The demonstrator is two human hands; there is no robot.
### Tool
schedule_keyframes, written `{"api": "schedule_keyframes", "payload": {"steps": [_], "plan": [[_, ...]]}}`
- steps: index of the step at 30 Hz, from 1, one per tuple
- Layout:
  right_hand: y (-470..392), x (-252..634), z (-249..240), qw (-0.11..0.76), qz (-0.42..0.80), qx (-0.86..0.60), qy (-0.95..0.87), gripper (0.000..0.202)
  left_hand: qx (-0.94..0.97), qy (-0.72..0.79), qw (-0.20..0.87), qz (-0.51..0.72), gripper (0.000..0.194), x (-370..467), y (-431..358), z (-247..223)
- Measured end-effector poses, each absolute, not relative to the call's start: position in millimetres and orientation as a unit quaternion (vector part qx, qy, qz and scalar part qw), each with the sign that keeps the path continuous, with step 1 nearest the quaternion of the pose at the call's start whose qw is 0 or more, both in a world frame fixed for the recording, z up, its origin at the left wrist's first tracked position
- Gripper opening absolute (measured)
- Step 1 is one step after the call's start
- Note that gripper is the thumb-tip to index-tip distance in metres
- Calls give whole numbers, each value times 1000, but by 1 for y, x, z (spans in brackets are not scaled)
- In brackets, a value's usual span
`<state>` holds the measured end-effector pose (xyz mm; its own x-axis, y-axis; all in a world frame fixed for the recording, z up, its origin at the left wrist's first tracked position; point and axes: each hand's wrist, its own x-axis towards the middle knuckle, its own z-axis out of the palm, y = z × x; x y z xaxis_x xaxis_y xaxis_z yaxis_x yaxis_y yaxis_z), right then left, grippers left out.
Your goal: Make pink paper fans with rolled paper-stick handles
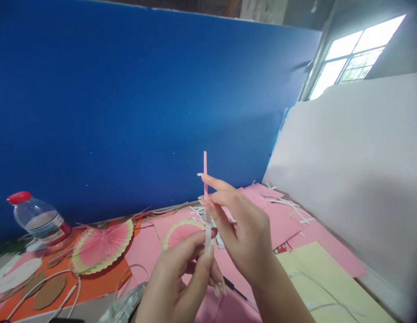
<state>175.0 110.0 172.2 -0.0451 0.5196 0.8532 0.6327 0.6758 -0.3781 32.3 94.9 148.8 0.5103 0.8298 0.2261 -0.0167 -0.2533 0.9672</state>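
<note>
A narrow strip [205,163], pink at its upper part and whitish lower down, stands upright between both hands. My left hand [184,278] pinches its lower, pale end between thumb and index finger. Higher up, my right hand [245,229] grips the strip with its thumb and fingers, the index finger lying against the pink part. Behind my hands lies a pleated pink paper fan [183,229] with a yellow-green rim, partly hidden by my left hand. Pink paper sheets [282,224] spread under and behind my right hand.
On the left stand a red-capped bottle [43,220] and another pleated fan [102,246] on orange paper [107,282]. Brown ovals [50,292] and a white cable [76,291] lie nearby. Yellow paper [326,278] is at right. A blue panel [144,103] and white panel [356,157] border the table.
</note>
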Motion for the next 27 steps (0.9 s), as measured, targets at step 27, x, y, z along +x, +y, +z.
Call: {"api": "schedule_keyframes", "payload": {"steps": [27], "plan": [[116, 175, 172, 521, 20, -470, -712, 16, 804, 324, 365, 339, 17, 26, 101, 155]]}}
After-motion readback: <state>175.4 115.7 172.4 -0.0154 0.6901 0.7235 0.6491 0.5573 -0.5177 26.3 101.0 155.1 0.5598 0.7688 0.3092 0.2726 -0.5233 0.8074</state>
